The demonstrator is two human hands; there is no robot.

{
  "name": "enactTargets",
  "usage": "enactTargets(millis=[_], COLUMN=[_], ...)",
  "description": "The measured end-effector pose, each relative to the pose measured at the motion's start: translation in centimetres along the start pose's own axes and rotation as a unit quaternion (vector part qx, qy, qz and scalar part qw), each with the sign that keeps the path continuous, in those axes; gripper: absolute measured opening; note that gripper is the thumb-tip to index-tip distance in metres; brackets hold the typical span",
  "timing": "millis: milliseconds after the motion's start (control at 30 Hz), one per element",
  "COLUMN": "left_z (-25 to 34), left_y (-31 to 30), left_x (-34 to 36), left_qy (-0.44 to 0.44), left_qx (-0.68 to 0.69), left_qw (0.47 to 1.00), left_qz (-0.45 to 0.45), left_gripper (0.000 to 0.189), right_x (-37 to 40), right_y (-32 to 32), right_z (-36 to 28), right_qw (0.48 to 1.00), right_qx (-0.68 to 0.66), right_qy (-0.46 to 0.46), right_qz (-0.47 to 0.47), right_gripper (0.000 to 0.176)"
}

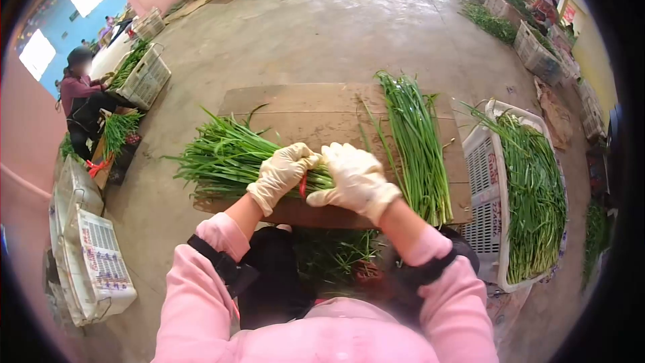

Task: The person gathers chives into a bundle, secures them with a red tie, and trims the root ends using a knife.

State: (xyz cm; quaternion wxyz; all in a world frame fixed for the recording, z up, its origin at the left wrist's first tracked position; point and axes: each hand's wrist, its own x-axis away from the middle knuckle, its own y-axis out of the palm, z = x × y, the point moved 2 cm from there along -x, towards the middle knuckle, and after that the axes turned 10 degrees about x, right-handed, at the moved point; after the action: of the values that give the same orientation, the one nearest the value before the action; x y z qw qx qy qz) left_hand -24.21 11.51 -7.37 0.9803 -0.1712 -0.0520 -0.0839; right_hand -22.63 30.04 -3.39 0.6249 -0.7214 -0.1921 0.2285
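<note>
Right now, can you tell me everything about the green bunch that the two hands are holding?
The green bunch is a thick sheaf of long, thin, leafy stalks that look fresh. It lies sideways on a wooden board, with its loose tips fanning out to the left, past the board's edge. The gloved left hand and right hand both close over its right end, side by side. A small red thing shows between them against the stalks; I cannot tell whether it is a tie.

Both arms reach forward, pink sleeves [201, 282] pushed up off the forearms, dark bands [225, 267] near the elbows. The pale-gloved left hand [282, 175] and right hand [356, 178] sit side by side, nearly touching, fingers curled down tight.
</note>
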Motion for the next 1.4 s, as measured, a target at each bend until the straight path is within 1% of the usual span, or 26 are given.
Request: enactTargets(millis=[67, 100, 200, 233, 333, 367, 400, 467, 533, 600, 667, 700, 800, 833, 900, 933, 967, 1067, 1133, 1167, 1233, 1267, 1300, 1333, 1367, 1400], left_z=[-1.6, 0.4, 2.3, 3.0, 1.7, -0.9, -1.6, -3.8, -2.6, -3.3, -3.4, -3.4, -4.0, -4.6, -4.6, -4.7, -4.4, -3.9, -3.4, -2.8, -1.6, -0.4, 0.8, 1.6, 1.3, 1.6], left_y=[-0.7, -0.9, -1.0, -1.0, 0.1, 0.4, 0.7, 0.9, 0.7, 0.3, 0.9, 1.1, 1.7, 1.9, 2.0, 2.0, 2.0, 2.0, 1.4, 0.9, 0.0, -0.2, -0.2, 0.0, -0.3, 0.1], left_x=[-0.5, 0.6, 1.8, 2.2, 2.0, 1.1, 1.1, 0.1, 0.6, 0.3, 0.1, 0.2, 0.6, 0.5, 0.0, 0.2, 0.5, 0.8, 0.8, 0.8, 1.0, 1.6, 2.9, 4.0, 5.1, 5.9], left_qy=[0.045, 0.027, 0.116, 0.076, 0.113, 0.095, 0.063, 0.069, 0.039, 0.037, 0.079, 0.079, 0.082, 0.087, 0.097, 0.105, 0.114, 0.1, 0.092, 0.109, 0.141, 0.205, 0.265, 0.32, 0.317, 0.321], left_qx=[0.07, 0.007, 0.05, 0.051, 0.06, 0.089, 0.065, 0.246, 0.276, 0.227, 0.321, 0.325, 0.337, 0.339, 0.345, 0.335, 0.324, 0.265, 0.207, 0.135, -0.011, -0.103, -0.192, -0.277, -0.275, -0.267], left_qw=[0.996, 0.998, 0.989, 0.992, 0.985, 0.985, 0.989, 0.963, 0.959, 0.971, 0.942, 0.94, 0.934, 0.933, 0.929, 0.932, 0.935, 0.954, 0.971, 0.983, 0.99, 0.97, 0.932, 0.878, 0.875, 0.859], left_qz=[0.01, 0.051, 0.077, 0.083, 0.116, 0.113, 0.116, 0.086, 0.056, 0.062, 0.055, 0.064, 0.083, 0.084, 0.091, 0.09, 0.09, 0.096, 0.079, 0.056, 0.011, 0.084, 0.155, 0.223, 0.239, 0.296], left_gripper=[0.022, 0.017, 0.01, 0.01, 0.011, 0.011, 0.011, 0.01, 0.011, 0.007, 0.009, 0.01, 0.014, 0.015, 0.014, 0.013, 0.013, 0.013, 0.017, 0.024, 0.037, 0.043, 0.05, 0.057, 0.066, 0.06], right_x=[-0.5, -0.6, -0.7, -0.6, -0.6, -0.4, -0.5, -1.1, -2.5, -3.7, -3.9, -3.8, -3.3, -3.2, -3.1, -2.8, -2.6, -2.3, -2.3, -2.3, -2.6, -2.6, -2.2, -2.3, -2.6, -2.7], right_y=[2.8, 3.4, 3.2, 2.4, 4.1, 5.4, 5.5, 5.3, 4.1, 3.9, 4.3, 4.8, 7.6, 8.0, 7.1, 7.0, 7.4, 8.8, 9.0, 9.1, 9.8, 10.0, 9.3, 8.7, 8.2, 8.1], right_z=[-0.8, -1.1, -1.7, -2.1, -1.9, -1.6, -1.6, -1.9, -2.5, -2.5, -2.5, -2.4, -1.8, -1.7, -1.9, -2.1, -2.2, -2.1, -2.0, -2.0, -1.5, -1.4, -1.7, -2.0, -2.1, -2.1], right_qw=[0.995, 0.997, 0.992, 0.993, 0.993, 0.993, 0.995, 0.995, 0.988, 0.987, 0.988, 0.987, 0.987, 0.983, 0.976, 0.972, 0.973, 0.987, 0.988, 0.989, 0.988, 0.986, 0.983, 0.987, 0.989, 0.991], right_qx=[-0.064, -0.066, -0.062, -0.041, -0.05, -0.074, -0.051, -0.005, 0.024, 0.042, -0.038, -0.078, -0.134, -0.165, -0.197, -0.214, -0.196, -0.082, -0.077, -0.074, -0.105, -0.121, -0.102, -0.082, -0.062, -0.043], right_qy=[0.057, 0.033, 0.038, 0.057, 0.07, 0.072, 0.078, 0.09, 0.102, 0.108, 0.11, 0.11, 0.085, 0.062, 0.07, 0.075, 0.069, 0.122, 0.118, 0.116, 0.057, 0.027, 0.101, 0.108, 0.115, 0.121], right_qz=[-0.054, 0.028, 0.105, 0.092, 0.083, 0.056, 0.022, -0.045, -0.112, -0.111, -0.096, -0.091, 0.001, 0.059, 0.058, 0.055, 0.105, 0.07, 0.06, 0.055, 0.093, 0.11, 0.112, 0.087, 0.062, 0.037], right_gripper=[0.112, 0.113, 0.111, 0.109, 0.11, 0.111, 0.112, 0.115, 0.123, 0.128, 0.129, 0.13, 0.129, 0.114, 0.1, 0.093, 0.077, 0.073, 0.076, 0.077, 0.082, 0.085, 0.097, 0.099, 0.1, 0.102])
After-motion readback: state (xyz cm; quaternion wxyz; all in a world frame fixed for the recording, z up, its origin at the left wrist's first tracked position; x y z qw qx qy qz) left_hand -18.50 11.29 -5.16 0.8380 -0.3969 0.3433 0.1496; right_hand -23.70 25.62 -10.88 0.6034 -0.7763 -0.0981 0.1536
